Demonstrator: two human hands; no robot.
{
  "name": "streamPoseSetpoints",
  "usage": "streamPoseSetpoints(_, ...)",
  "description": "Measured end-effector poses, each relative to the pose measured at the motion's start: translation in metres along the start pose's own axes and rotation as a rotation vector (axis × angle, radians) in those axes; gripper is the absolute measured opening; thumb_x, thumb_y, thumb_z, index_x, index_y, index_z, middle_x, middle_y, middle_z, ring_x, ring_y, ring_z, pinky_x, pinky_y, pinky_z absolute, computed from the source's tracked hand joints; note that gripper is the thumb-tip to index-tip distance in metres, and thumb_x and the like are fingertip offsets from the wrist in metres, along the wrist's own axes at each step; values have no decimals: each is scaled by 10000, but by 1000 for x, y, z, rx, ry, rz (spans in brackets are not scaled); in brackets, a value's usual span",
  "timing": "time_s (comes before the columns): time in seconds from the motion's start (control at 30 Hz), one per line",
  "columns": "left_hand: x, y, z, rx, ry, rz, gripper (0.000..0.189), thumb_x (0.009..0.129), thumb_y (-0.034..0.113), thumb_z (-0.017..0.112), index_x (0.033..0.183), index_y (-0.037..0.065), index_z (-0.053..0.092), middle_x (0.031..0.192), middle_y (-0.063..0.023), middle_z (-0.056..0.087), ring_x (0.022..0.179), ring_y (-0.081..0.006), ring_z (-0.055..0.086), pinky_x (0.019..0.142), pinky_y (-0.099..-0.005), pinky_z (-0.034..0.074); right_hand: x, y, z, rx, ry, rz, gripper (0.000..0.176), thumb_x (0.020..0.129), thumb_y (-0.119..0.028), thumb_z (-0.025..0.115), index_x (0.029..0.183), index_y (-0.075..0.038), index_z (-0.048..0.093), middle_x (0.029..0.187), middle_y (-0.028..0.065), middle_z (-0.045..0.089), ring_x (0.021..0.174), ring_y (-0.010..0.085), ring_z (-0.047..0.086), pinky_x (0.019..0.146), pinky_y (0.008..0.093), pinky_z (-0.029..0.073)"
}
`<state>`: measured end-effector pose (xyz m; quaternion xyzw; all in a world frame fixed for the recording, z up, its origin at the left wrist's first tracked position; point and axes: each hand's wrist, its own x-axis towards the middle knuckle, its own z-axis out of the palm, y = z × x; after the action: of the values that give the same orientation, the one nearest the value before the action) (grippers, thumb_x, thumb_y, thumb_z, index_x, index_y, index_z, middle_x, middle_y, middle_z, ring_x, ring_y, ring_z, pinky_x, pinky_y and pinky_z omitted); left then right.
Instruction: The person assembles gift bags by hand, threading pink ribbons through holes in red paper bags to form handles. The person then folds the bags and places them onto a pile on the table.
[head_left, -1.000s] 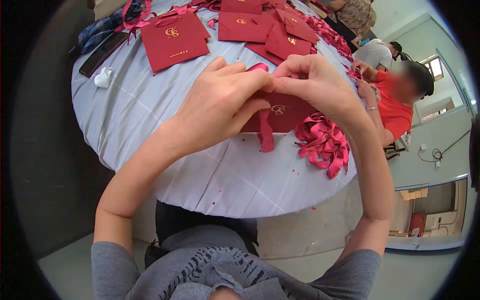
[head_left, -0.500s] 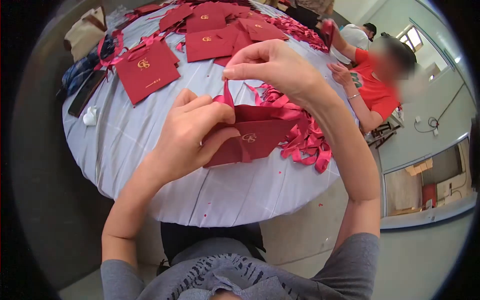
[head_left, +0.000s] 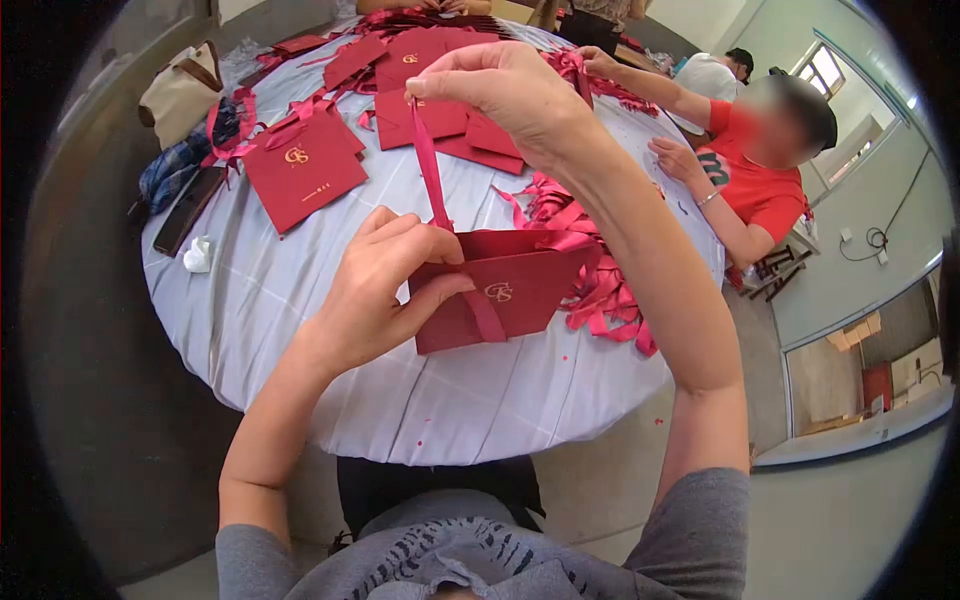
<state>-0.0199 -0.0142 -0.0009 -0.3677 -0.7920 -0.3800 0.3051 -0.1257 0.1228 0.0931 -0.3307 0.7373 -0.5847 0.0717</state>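
Note:
A dark red paper gift bag (head_left: 530,290) with a gold logo stands tilted before me. My left hand (head_left: 385,270) pinches its upper left edge, thumb on the front face and fingers at the rim. From that edge a red satin ribbon (head_left: 428,165) runs taut upward. Its upper end is pinched between thumb and fingertips of my right hand (head_left: 490,85), raised above the bag. Another length of ribbon hangs down the bag's front below my left thumb. A loose heap of ribbons (head_left: 605,295) lies to the right, partly behind the bag.
On the round, white-covered table (head_left: 480,400) are a bag with ribbon handles (head_left: 305,170) and several stacked red bags (head_left: 400,118). A crumpled tissue (head_left: 198,254), a dark phone-like object (head_left: 190,210) and a cream handbag (head_left: 182,95) sit left. A person in red (head_left: 750,170) works at right.
My right hand has risen and moved slightly left, drawing out a longer stretch of ribbon. My left hand keeps its hold on the bag. The co-worker's raised hand has moved left.

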Motion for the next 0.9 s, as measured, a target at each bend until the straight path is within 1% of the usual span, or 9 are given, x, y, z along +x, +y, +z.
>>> streamPoseSetpoints(0.13,0,-1,-1,6,7,-6,219,686,66,726,817,62,551,724,-40,580,642,-191,528,616,-305,352,3,6,1,-88,10,84,216,797,-214,674,891,-20,677,825,3,639,822,54,527,738,215,397)
streamPoseSetpoints(0.2,-2,-2,0,5,40,-67,224,681,22,746,817,33,568,718,-40,550,634,-162,487,531,-261,409,1,11,3,-209,157,-250,218,780,-193,671,839,16,667,680,39,610,588,92,521,516,255,419)
streamPoseSetpoints(0.3,-2,-11,-1,-107,220,-313,181,750,24,706,845,14,552,737,-12,557,660,-79,524,559,-229,405,-24,3,7,-431,411,-432,205,808,-181,641,880,11,631,690,78,610,574,116,533,533,258,435)
streamPoseSetpoints(0.4,-2,-26,-3,-228,351,-444,166,780,11,667,863,-15,526,777,-60,606,735,-109,599,630,-234,470,-66,3,29,-569,282,-375,245,750,-202,717,761,-11,566,621,72,541,531,166,520,498,291,423)
streamPoseSetpoints(0.53,-2,-30,-2,-276,407,-478,146,801,5,644,877,-23,523,789,-64,611,754,-95,597,665,-234,474,-89,47,56,-1032,275,-382,270,729,-172,689,904,-49,525,723,71,529,700,257,542,671,381,423)
streamPoseSetpoints(0.63,-3,-38,-2,-193,431,-450,129,789,-4,643,860,-4,535,789,-66,617,734,-114,591,658,-258,454,-90,64,52,-923,316,-410,126,770,-57,591,885,-51,542,732,102,573,695,283,577,627,382,432)
streamPoseSetpoints(0.7,-5,-43,-5,-143,449,-448,127,782,-2,647,853,7,541,778,-62,614,721,-128,581,666,-273,435,-93,63,45,-763,284,-207,92,794,-64,579,880,-42,553,711,128,594,675,312,594,584,398,447)
streamPoseSetpoints(0.83,-2,-43,-8,176,411,-268,122,755,34,660,831,62,569,714,-28,575,686,-192,484,694,-313,320,-96,70,11,-170,80,74,148,865,-83,554,931,30,623,706,58,617,632,102,571,595,250,472)
streamPoseSetpoints(0.9,-2,-41,-10,349,306,-224,118,750,49,659,831,80,580,720,-9,584,698,-182,482,715,-316,315,-97,68,-9,-120,101,135,153,869,-86,555,930,37,622,714,35,615,631,88,563,594,235,475)
